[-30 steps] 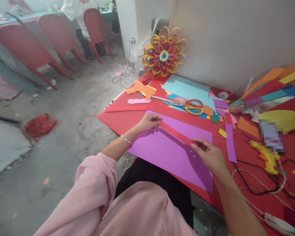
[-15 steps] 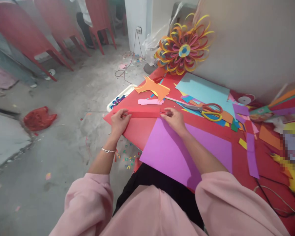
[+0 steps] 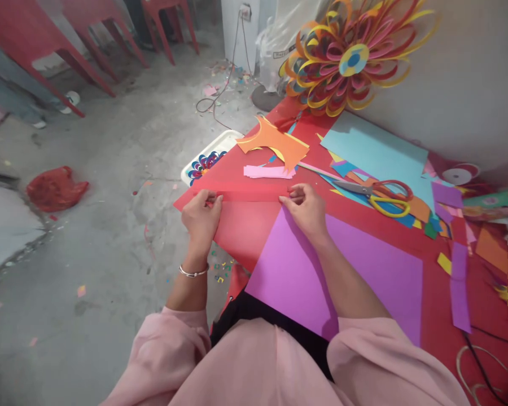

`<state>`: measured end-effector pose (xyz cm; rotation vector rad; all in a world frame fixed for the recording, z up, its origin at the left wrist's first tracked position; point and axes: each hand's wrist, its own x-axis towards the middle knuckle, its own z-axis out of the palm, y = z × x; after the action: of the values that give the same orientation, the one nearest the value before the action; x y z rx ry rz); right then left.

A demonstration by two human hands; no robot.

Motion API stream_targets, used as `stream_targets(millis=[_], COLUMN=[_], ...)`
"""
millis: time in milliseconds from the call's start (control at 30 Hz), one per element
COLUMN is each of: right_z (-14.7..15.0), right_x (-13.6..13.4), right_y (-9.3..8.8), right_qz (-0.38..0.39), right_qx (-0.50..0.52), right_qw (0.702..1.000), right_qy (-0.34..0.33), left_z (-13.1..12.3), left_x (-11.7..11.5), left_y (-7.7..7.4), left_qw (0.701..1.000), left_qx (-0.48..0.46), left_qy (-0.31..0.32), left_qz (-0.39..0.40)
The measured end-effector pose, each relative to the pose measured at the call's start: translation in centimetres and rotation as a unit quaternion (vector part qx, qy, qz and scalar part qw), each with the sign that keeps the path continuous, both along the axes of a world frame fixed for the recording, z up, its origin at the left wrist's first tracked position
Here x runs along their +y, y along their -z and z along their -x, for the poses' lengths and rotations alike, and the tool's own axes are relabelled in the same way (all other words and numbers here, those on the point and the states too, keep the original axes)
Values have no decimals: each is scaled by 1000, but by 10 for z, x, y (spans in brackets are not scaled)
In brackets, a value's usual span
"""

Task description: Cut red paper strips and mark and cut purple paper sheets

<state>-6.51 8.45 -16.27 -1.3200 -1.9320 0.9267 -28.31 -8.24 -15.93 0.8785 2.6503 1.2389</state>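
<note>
Between my hands stretches a long, narrow band of red paper strips [image 3: 250, 195], held level just over the red tabletop [image 3: 241, 225]. My left hand [image 3: 202, 215] pinches it close to its left end, with thumb and fingers together. Near the other end, my right hand [image 3: 307, 208] grips it the same way. Whether it is a stack or a fold of paper I cannot tell. A purple sheet [image 3: 292, 270] lies under my right wrist and forearm. Just beyond the red strips rests a small stack of pink paper strips [image 3: 267, 172].
Orange paper offcuts [image 3: 290, 148] and scissors [image 3: 370, 194] lie past my hands, near a light blue sheet [image 3: 376, 144]. A large paper flower [image 3: 353, 60] leans at the back wall. Beside the table's left edge is a white tray [image 3: 187, 169]. A red plastic bag [image 3: 57, 189] sits on the floor.
The view has shifted, so the flower and scissors appear larger and farther right. Both hands keep their pinch on the red paper strips, which look nearly unmoved over the table.
</note>
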Motion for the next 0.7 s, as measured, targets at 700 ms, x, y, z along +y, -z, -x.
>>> stream_targets(millis=[700], right_z=[7], right_x=[7], right_y=[-23], right_qz=[-184], right_qx=[-167], right_qw=[965], right_qy=[-87], left_z=[6], left_x=[3], left_y=[-10], left_qw=[998], left_qx=[-67], left_qy=[12], left_qz=[-19])
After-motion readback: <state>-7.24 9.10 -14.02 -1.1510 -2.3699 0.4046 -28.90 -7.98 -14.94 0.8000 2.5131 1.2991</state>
